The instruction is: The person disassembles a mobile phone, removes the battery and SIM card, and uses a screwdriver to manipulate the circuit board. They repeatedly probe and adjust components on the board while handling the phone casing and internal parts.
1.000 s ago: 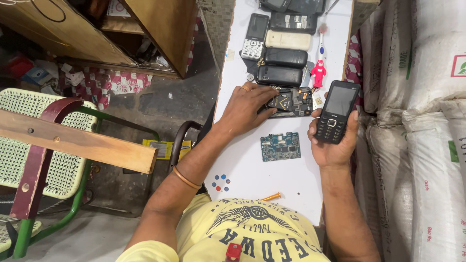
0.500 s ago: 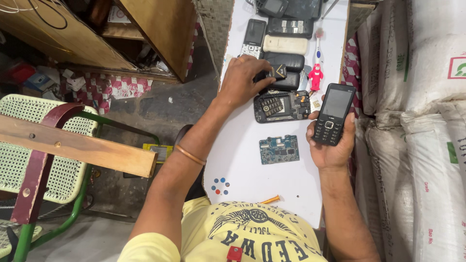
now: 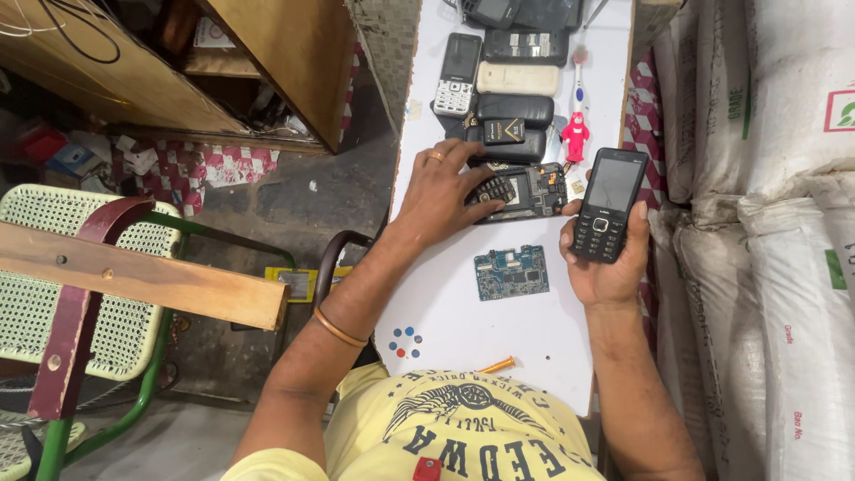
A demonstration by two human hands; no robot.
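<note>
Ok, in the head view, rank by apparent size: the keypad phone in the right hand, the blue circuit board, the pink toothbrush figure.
1. Keypad phone, though it is held up nearer the camera, so unsure.
2. Blue circuit board.
3. Pink toothbrush figure, clearly smallest.

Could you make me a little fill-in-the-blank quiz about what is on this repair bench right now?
1. The right hand holds a black keypad ____ upright above the white table.
2. The left hand rests on an opened phone lying ____ on the table.
3. The bare green circuit board lies between the two ____.
4. The left wrist wears a ____-coloured bangle.

Missing words: phone; flat; hands; gold
</note>
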